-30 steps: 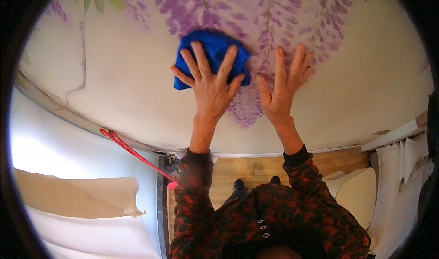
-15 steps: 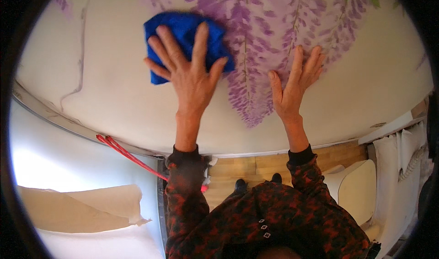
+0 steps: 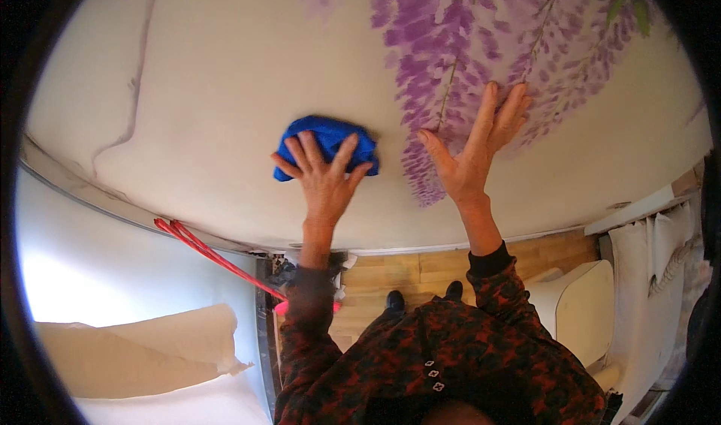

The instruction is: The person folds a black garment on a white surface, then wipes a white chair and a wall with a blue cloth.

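My left hand (image 3: 326,183) has its fingers over a bunched blue cloth (image 3: 323,134), holding it pressed against a large cream surface (image 3: 218,140). The palm side and the cloth's underside are hidden. To the right, my right hand (image 3: 475,149) rests on the same surface with fingers and thumb spread and nothing in it. Its fingertips lie over painted purple hanging flowers (image 3: 432,57). Bare surface lies between the cloth and the flowers.
A painted brown stem (image 3: 134,98) runs down the far left. Red cords (image 3: 214,258) hang by the surface's lower edge. Beige paper (image 3: 143,350) lies at lower left. A pale rounded chair-like piece (image 3: 582,312) stands on the wooden floor (image 3: 428,271) to the right.
My left hand has brought the blue cloth down toward me, off the flowers' left side, and the cloth looks more bunched. My right hand stays on the surface; the view has shifted a little.
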The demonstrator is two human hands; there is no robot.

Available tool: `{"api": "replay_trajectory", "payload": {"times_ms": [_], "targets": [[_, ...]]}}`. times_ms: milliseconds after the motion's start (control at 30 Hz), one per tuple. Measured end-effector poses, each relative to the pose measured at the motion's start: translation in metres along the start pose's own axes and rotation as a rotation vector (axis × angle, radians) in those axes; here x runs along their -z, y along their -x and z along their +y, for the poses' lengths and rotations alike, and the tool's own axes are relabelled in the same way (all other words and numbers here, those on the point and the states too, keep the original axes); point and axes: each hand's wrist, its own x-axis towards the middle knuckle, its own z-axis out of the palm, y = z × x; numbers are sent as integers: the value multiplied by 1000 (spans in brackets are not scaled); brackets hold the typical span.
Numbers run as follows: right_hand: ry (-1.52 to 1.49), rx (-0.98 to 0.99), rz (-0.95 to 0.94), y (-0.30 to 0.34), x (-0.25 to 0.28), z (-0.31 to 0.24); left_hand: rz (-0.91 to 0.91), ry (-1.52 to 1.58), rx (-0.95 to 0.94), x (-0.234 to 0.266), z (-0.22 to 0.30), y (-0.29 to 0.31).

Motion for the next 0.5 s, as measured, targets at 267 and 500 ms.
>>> {"api": "replay_trajectory", "payload": {"times_ms": [267, 500], "targets": [[66, 20, 13, 3, -17, -5, 223, 107, 77, 57, -37, -93], [41, 41, 32, -1, -19, -10, 199, 96, 101, 48, 11, -98]]}}
